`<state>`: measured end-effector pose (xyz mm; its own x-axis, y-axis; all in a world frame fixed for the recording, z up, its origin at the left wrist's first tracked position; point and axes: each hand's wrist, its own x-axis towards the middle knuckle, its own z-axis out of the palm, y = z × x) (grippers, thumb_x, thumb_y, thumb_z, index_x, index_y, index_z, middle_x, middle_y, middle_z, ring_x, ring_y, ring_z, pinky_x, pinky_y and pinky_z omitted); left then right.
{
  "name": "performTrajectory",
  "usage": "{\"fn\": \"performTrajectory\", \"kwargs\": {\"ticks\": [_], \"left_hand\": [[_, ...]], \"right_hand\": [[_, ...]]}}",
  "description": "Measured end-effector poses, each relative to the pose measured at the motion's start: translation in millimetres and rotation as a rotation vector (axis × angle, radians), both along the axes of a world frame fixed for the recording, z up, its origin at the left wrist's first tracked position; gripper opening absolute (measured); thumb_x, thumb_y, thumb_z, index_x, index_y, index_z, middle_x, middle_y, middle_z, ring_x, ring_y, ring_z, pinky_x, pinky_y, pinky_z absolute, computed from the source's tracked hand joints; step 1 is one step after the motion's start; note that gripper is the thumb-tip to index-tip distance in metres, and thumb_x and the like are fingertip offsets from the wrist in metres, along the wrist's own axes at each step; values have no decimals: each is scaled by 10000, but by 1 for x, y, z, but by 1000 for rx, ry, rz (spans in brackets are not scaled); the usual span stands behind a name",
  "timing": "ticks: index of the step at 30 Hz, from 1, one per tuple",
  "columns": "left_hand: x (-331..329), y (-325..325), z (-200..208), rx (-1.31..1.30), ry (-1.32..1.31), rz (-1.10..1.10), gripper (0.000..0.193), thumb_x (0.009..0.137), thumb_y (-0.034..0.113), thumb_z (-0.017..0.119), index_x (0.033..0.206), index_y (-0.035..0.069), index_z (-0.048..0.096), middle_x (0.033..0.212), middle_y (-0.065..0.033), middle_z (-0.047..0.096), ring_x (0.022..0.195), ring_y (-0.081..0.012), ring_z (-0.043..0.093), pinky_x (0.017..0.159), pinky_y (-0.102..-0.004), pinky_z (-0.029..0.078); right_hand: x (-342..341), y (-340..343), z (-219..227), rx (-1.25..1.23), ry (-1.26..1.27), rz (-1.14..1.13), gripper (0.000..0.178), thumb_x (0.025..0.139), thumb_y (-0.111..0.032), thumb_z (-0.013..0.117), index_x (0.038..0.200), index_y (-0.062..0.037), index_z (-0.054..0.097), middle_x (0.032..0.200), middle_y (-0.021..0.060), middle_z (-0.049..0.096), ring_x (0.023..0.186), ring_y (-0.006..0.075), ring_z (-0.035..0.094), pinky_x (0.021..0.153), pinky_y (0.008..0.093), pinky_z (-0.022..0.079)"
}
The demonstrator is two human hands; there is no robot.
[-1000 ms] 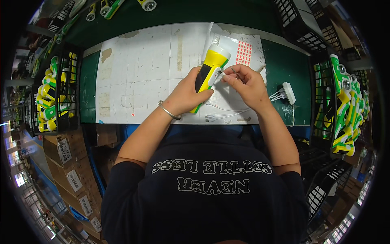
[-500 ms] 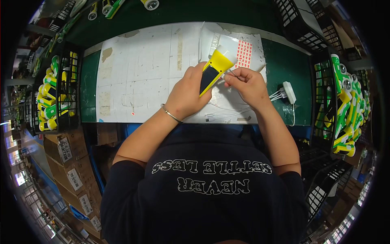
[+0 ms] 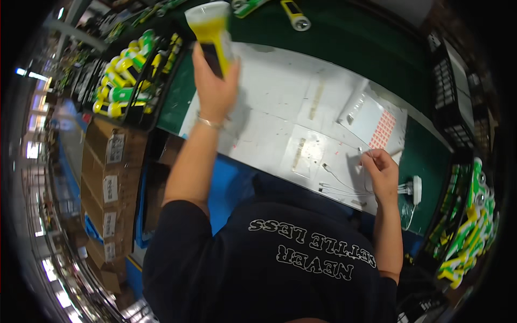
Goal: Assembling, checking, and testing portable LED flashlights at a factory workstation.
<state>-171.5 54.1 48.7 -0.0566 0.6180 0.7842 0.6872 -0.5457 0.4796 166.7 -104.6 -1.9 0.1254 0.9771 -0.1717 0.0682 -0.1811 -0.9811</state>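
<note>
A yellow flashlight (image 3: 211, 33) with a white head and a dark panel is raised in my left hand (image 3: 215, 94), its fingers wrapped round the body. It is blurred by motion, above the far left corner of the white work surface (image 3: 269, 81). My right hand (image 3: 382, 172) pinches a thin white charging cable (image 3: 368, 180), with the small plug end poking out past the fingertips. More white cables (image 3: 339, 189) lie by it, running to a white charger block (image 3: 417, 190) on the right. A sheet of red stickers (image 3: 383, 129) lies just beyond my right hand.
A black crate (image 3: 156, 81) heaped with yellow and green flashlights stands at the left, another crate (image 3: 449, 207) of them at the right. Cardboard boxes (image 3: 102, 172) are stacked on the lower left. One flashlight (image 3: 296, 16) lies at the table's far side.
My left hand has carried the flashlight away from my right hand, to the far left. My right hand still pinches the cable, now apart from the flashlight. The view has turned leftward.
</note>
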Motion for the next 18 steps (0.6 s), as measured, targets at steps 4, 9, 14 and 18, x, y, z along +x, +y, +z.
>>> {"fn": "performTrajectory", "kwargs": {"ticks": [4,9,14,18], "left_hand": [[-157,44,40,6,135,404,489,721,218,706,1074,-32,478,916,-210,597,815,-340,597,732,-397,469],[-262,54,68,-164,155,637,431,722,276,685,976,-44,547,882,-218,623,825,-369,607,757,-409,472],[-141,-17,107,486,-319,-12,420,865,165,601,1164,-45,395,1077,-183,520,910,-236,560,812,-365,495],[-105,-58,128,559,-217,-48,389,934,215,466,1173,-75,363,1112,-221,514,1022,-304,545,901,-411,500]], "right_hand": [[0,5,-3,-4,37,-27,137,851,-66,600,968,2,577,872,11,595,807,89,562,759,214,422],[-1,12,-7,14,91,-12,141,847,-61,609,967,-1,565,932,24,597,850,75,551,760,198,424],[-11,15,-13,8,55,-9,165,840,-82,625,971,-1,567,902,7,592,829,58,529,744,189,417],[-18,20,-4,-4,34,24,190,838,-114,630,976,3,571,883,3,589,793,50,520,712,187,416]]}}
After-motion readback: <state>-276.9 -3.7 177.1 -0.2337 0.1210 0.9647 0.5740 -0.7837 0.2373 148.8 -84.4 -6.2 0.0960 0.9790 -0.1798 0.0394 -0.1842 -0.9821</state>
